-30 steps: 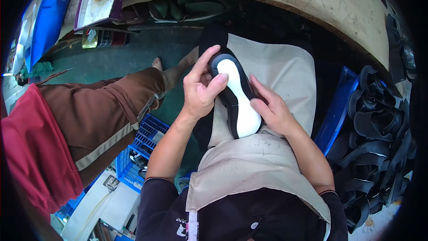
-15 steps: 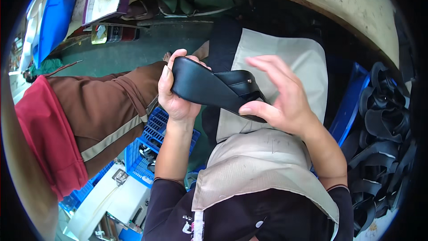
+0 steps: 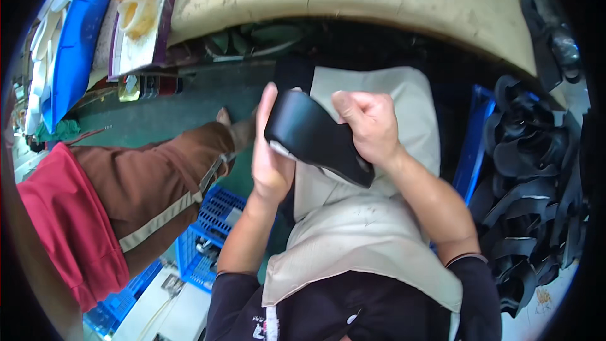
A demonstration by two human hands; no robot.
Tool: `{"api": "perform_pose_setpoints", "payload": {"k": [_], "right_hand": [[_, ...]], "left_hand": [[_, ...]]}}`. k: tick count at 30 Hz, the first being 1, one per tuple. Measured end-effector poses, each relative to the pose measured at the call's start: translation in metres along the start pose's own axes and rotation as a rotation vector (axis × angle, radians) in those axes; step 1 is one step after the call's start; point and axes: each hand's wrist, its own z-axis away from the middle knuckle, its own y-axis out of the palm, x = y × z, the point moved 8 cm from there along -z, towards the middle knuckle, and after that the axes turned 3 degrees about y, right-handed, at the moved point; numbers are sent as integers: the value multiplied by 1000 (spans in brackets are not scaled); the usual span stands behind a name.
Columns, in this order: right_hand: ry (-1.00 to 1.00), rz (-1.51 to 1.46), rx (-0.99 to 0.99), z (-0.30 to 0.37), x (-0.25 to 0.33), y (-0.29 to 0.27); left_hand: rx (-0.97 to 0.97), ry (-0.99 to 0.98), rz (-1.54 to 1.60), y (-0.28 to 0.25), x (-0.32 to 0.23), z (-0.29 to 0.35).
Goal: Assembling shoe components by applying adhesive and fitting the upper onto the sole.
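Head view: smooth black moulded shoe sole point(image 3: 319, 142) sits over the beige apron point(image 3: 360, 240), left hand point(image 3: 270, 151) cupping its edge, right hand point(image 3: 369, 127) clamped on top (looks light, stiff, slightly slick; best gripped by its edges).

The black shoe piece point(image 3: 319, 139) is looking smooth and matt, like rubber. The beige apron point(image 3: 353, 240) is showing coarse, smudged cloth; the counter point(image 3: 353, 0) is appearing worn and scuffed.

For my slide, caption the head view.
Both hands, left and right, hold a black shoe sole over an aproned lap, piled black soles alongside.
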Motion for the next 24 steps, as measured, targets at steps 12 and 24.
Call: {"api": "perform_pose_setpoints", "payload": {"k": [12, 24], "right_hand": [[-283, -463, 199, -2, 1, -43], [-8, 11, 13, -12, -64, -13]], "left_hand": [[351, 135, -1554, 21, -42, 23], [206, 28, -1529, -22, 22, 43]]}}
